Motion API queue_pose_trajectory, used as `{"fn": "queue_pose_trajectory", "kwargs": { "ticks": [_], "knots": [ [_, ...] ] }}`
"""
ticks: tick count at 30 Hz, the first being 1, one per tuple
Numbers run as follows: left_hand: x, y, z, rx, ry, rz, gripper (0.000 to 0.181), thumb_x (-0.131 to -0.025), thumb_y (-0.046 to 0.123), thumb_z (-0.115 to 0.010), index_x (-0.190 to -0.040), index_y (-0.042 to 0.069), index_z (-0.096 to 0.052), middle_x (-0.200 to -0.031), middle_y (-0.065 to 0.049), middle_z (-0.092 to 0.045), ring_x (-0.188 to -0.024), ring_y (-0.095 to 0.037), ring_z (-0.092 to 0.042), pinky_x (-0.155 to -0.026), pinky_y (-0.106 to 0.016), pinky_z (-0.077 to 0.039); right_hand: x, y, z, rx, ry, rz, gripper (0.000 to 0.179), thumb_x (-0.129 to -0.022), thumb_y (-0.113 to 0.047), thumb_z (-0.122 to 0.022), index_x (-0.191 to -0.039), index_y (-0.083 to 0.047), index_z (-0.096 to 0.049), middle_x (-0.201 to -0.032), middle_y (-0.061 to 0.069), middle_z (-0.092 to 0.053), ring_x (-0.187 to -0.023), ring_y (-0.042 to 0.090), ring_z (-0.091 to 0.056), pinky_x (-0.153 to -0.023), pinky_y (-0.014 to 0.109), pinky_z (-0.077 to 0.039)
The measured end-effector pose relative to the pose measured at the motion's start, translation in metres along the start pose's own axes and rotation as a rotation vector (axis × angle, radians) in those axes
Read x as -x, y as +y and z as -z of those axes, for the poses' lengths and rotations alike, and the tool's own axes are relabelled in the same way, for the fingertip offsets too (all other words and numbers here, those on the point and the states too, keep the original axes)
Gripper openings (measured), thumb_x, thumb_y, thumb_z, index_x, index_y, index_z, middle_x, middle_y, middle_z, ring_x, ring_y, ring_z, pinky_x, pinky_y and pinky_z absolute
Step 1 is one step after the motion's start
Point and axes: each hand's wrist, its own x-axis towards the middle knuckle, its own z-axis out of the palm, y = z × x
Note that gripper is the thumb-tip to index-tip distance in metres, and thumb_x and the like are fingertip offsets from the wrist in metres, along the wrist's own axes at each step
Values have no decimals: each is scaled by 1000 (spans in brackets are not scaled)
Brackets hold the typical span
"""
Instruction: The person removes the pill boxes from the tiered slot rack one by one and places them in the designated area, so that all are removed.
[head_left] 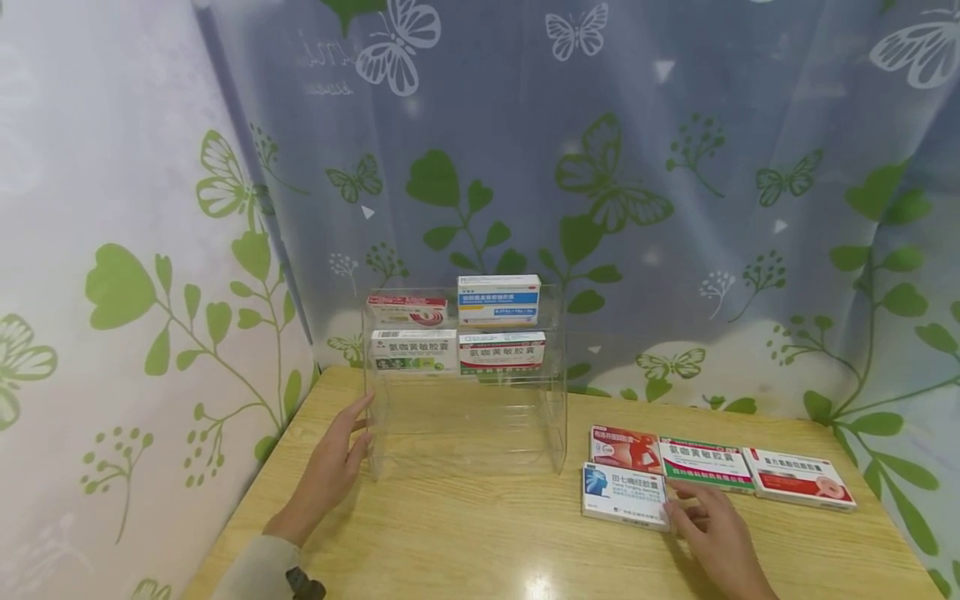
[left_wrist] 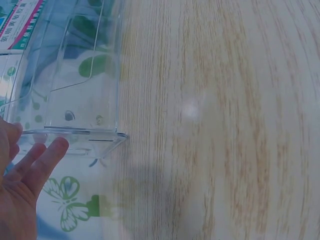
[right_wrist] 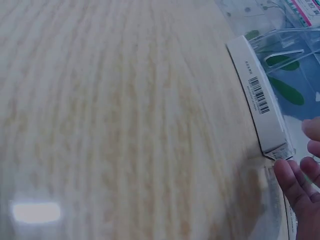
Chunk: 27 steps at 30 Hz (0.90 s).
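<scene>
White-and-blue box [head_left: 624, 497], picture toward 9 o'clock, lengthwise 9-to-3, right grip [head_left: 708, 529] bent, hold unclear, left grip [head_left: 333, 458] relaxed against rack [head_left: 558, 417]

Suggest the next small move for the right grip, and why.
Probably firm up the right grip on the blue-and-white box: the fingers are at its right end, but a secure hold isn't clear from either view.

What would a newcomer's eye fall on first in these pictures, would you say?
Probably the clear rack near the middle of the head view, with four medicine boxes on its upper tiers. Next, perhaps, the four boxes to its right, with the right hand at one end of the white one bearing a blue picture.
</scene>
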Motion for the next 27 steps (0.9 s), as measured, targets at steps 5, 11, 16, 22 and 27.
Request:
{"fn": "queue_pose_trajectory", "kwargs": {
  "ticks": [5,11,16,22,27],
  "knots": [
    [-1,1,1,15,1,1,68,-108,-5,-61,-170,9,-35,-163,-27,-46,-126,-47,-69,-84,-43,-69,-3,-3,9,-24,112,67,39,-110,-28,-69,-139,-2,-68,-135,20,-68,-100,6,-68,-78,17,-59],
    [-1,1,1,21,3,-4,67,-108,-6,-61,-169,7,-36,-162,-28,-47,-125,-47,-69,-85,-45,-69,-20,-27,22,-81,312,297,29,-105,-11,-75,-133,-4,-73,-124,15,-69,-98,-19,-55,-77,4,-54],
    [-1,-1,-1,10,10,-15,66,-108,-5,-61,-168,5,-37,-162,-28,-48,-124,-47,-70,-85,-47,-69,-41,-54,31,-149,328,387,32,-107,-12,-71,-138,-3,-69,-127,9,-66,-107,-17,-56,-90,-3,-49],
    [-1,-2,-1,2,20,-27,68,-107,-6,-62,-169,7,-37,-161,-28,-49,-123,-45,-71,-83,-44,-69,-68,-100,38,-201,297,461,35,-107,-12,-72,-141,-3,-67,-131,14,-69,-112,-8,-61,-96,-2,-48],
    [-1,-2,-1,-4,19,-29,68,-107,-6,-62,-169,7,-36,-161,-28,-49,-123,-45,-71,-83,-45,-69,-88,-134,37,-203,271,518,36,-107,-12,-72,-142,-4,-67,-135,17,-70,-114,6,-67,-95,1,-51]
  ]
}}
